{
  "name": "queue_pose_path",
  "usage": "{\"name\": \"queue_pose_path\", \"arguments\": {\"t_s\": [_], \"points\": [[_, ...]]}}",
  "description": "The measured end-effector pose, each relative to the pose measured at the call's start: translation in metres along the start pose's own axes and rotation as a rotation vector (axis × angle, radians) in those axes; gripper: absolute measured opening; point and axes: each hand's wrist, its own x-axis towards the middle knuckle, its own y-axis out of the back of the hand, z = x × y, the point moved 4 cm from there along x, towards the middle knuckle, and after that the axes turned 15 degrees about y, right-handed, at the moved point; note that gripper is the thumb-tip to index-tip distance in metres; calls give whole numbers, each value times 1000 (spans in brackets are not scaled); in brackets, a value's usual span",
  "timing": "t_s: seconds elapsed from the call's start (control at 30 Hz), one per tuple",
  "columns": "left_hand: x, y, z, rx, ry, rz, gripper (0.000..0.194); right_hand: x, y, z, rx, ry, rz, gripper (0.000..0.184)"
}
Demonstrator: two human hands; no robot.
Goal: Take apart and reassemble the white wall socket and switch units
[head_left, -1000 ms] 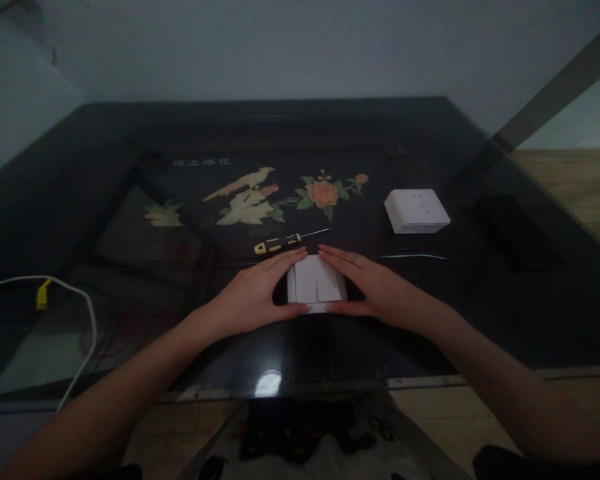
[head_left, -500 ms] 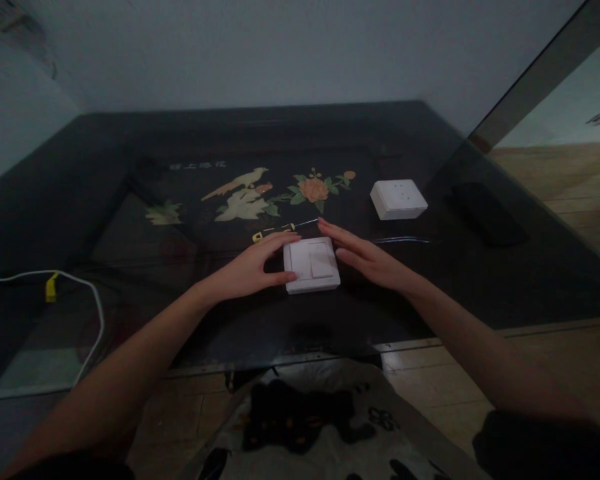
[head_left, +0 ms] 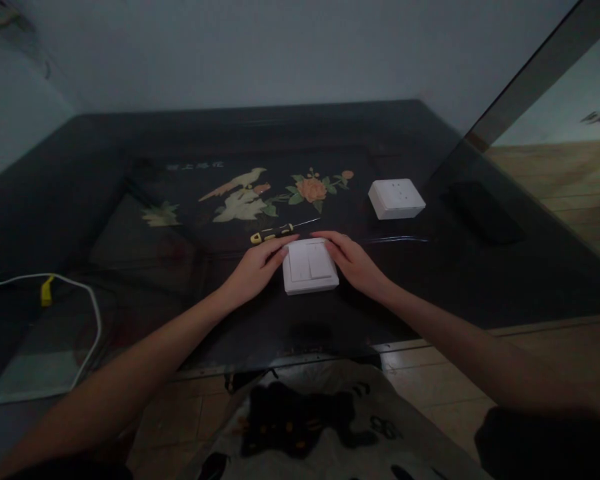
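Left hand and right hand are clamped round the white switch near the worktop's front edge, prolly light, stiff plastic, so grab its sides.

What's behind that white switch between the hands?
Just behind the switch, slightly left, a screwdriver lies on the table. The left hand and right hand cover parts of the switch's far edge, hiding what's there.

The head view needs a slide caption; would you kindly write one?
Left hand and right hand touch a white switch; a screwdriver lies beyond.
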Motion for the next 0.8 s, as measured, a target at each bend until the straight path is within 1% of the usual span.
{"name": "queue_pose_path", "arguments": {"t_s": [0.23,0.37,0.57,0.8], "points": [[-1,0,4,16,-12,22,41,4,4,-2,21,-32,-51,30],[-4,-1,4,18,-7,33,40,12,5,0,36,-69,-69,29],[-4,2,-1,6,-2,-33,41,27,5,8,77,-154,-76,28],[-5,2,0,-42,46,-107,39,27,8,4,134,-227,-110,28]]}}
